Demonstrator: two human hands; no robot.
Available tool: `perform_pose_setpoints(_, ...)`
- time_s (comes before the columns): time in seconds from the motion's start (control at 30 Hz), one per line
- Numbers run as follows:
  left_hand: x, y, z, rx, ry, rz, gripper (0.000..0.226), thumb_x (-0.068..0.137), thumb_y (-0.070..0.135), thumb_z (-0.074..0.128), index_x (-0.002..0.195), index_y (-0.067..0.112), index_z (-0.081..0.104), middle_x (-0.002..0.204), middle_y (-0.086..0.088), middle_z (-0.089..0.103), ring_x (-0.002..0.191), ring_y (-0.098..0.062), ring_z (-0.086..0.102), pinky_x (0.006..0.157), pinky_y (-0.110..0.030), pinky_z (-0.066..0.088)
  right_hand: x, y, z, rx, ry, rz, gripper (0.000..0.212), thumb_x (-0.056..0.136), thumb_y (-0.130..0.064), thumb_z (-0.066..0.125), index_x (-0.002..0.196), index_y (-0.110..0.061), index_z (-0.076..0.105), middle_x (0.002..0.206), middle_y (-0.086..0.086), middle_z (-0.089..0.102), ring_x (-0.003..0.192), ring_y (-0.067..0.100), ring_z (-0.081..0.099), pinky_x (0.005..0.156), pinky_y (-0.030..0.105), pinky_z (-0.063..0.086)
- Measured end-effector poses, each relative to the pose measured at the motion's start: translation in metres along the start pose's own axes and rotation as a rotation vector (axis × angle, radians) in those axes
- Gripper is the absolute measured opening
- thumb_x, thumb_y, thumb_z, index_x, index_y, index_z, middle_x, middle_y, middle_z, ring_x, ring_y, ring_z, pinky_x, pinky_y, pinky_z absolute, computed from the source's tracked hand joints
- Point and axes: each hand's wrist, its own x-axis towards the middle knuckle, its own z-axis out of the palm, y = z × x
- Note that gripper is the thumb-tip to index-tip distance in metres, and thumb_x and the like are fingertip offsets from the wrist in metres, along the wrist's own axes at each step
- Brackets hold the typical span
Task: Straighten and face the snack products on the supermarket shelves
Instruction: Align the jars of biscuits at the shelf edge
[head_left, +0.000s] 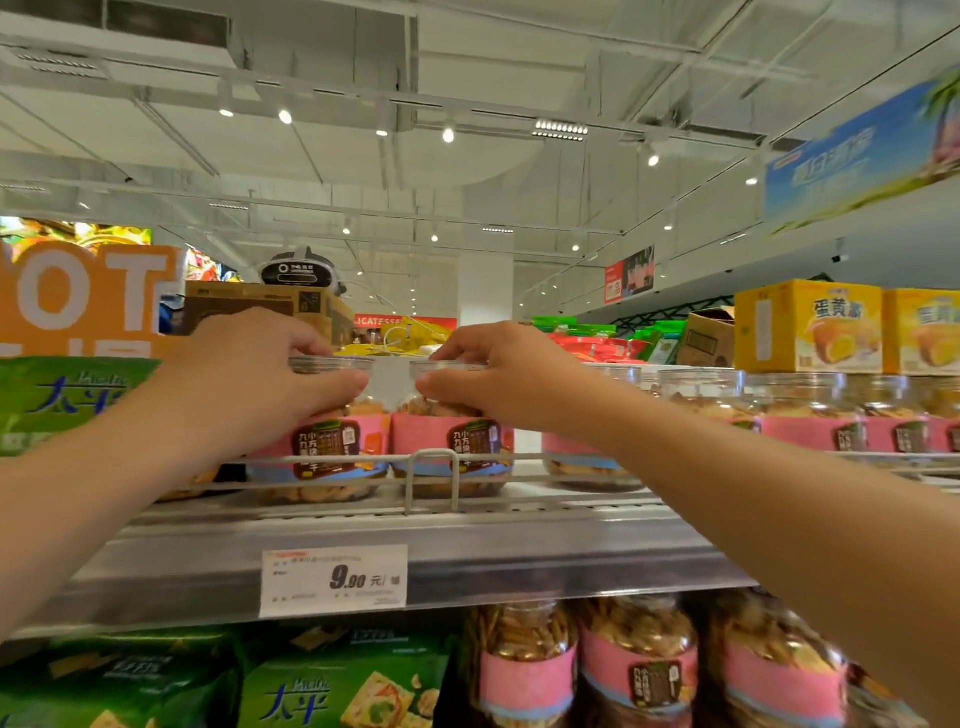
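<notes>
Our left hand (254, 374) grips one clear snack jar (332, 441) by its lid; our right hand (498, 379) grips its neighbour (452, 447), both just behind the shelf's wire rail (431, 467).

A white price tag (333, 581) reading 9.00 is hanging at six o'clock. An orange sign (88, 296) with big white letters is showing at nine o'clock, a blue banner (857, 156) is slanting across at two o'clock, and ceiling spotlights (448, 135) are glowing at twelve o'clock.
</notes>
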Motion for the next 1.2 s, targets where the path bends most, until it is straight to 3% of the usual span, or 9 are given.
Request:
perform_pose_setpoints(0.13,0.004,0.007,-0.003,-0.151,0.090,0.015,0.043,0.060,0.073,0.062,0.081,0.037,0.066,0.076,0.026,0.049,0.073,0.000,0.046,0.058,-0.024,0.033,-0.004,0.000,-0.004,0.083,0.086,-0.020,0.027,0.084,-0.050,0.066,0.103,-0.031,0.070,0.087,-0.016,0.067,0.075,0.001,0.065,0.061,0.018,0.057)
perform_pose_setpoints(0.27,0.024,0.026,-0.016,-0.348,0.234,0.095,0.031,0.072,0.058,0.071,0.088,0.031,0.070,0.077,0.022,0.057,0.072,0.002,0.053,0.059,-0.021,0.037,-0.001,-0.007,-0.050,0.188,0.272,-0.053,0.024,0.080,-0.042,0.073,0.096,-0.024,0.069,0.086,-0.009,0.071,0.076,0.005,0.069,0.063,0.023,0.058)
perform_pose_setpoints(0.43,0.056,0.084,-0.025,-0.576,0.237,0.196,0.024,0.077,0.052,0.071,0.086,0.030,0.069,0.079,0.019,0.062,0.062,0.013,0.057,0.051,-0.011,0.040,-0.013,-0.003,-0.130,0.115,0.445,-0.061,0.018,0.081,-0.041,0.072,0.090,-0.026,0.070,0.083,-0.005,0.073,0.072,0.008,0.071,0.061,0.023,0.056)
perform_pose_setpoints(0.53,0.077,0.127,-0.015,-0.617,0.156,0.223,0.025,0.079,0.046,0.072,0.085,0.021,0.071,0.079,0.010,0.066,0.061,0.012,0.059,0.047,-0.007,0.040,-0.025,0.019,-0.165,0.013,0.441,0.018,0.018,0.082,-0.040,0.072,0.090,-0.024,0.069,0.088,0.001,0.072,0.075,0.014,0.071,0.061,0.026,0.058)
perform_pose_setpoints(0.63,0.093,0.158,0.005,-0.678,0.063,0.200,0.028,0.077,0.043,0.076,0.085,0.016,0.073,0.081,-0.001,0.071,0.076,-0.011,0.068,0.063,-0.029,0.054,-0.030,0.051,-0.181,-0.052,0.420,0.080,0.023,0.084,-0.039,0.071,0.094,-0.018,0.070,0.091,0.006,0.071,0.080,0.020,0.071,0.069,0.036,0.061)
perform_pose_setpoints(0.73,0.102,0.179,0.031,-0.709,-0.002,0.190,0.026,0.074,0.039,0.080,0.078,0.014,0.074,0.079,-0.007,0.073,0.081,-0.021,0.071,0.080,-0.045,0.058,-0.032,0.083,-0.184,-0.057,0.390,0.101,0.023,0.085,-0.039,0.070,0.094,-0.017,0.071,0.089,0.004,0.072,0.080,0.018,0.070,0.067,0.031,0.059)
perform_pose_setpoints(0.9,0.107,0.194,0.060,-0.711,-0.036,0.113,0.022,0.074,0.036,0.081,0.080,0.015,0.075,0.079,-0.001,0.075,0.082,-0.016,0.071,0.078,-0.035,0.059,-0.024,0.124,-0.178,-0.064,0.302,0.110,0.024,0.083,-0.040,0.071,0.093,-0.019,0.071,0.089,0.003,0.072,0.083,0.020,0.070,0.074,0.036,0.060)
perform_pose_setpoints(0.97,0.108,0.196,0.063,-0.720,-0.036,0.083,0.023,0.076,0.033,0.080,0.085,0.013,0.075,0.082,-0.005,0.075,0.087,-0.021,0.071,0.082,-0.039,0.058,-0.021,0.134,-0.176,-0.041,0.281,0.098,0.025,0.083,-0.043,0.070,0.093,-0.020,0.071,0.088,0.002,0.072,0.080,0.019,0.071,0.072,0.037,0.061)
perform_pose_setpoints(1.2,0.103,0.194,0.064,-0.695,-0.033,0.042,0.019,0.080,0.037,0.076,0.088,0.019,0.073,0.087,0.000,0.074,0.086,-0.016,0.071,0.082,-0.041,0.058,-0.016,0.141,-0.173,-0.052,0.280,0.060,0.026,0.082,-0.048,0.067,0.095,-0.025,0.068,0.083,-0.004,0.070,0.071,0.010,0.069,0.058,0.024,0.058)
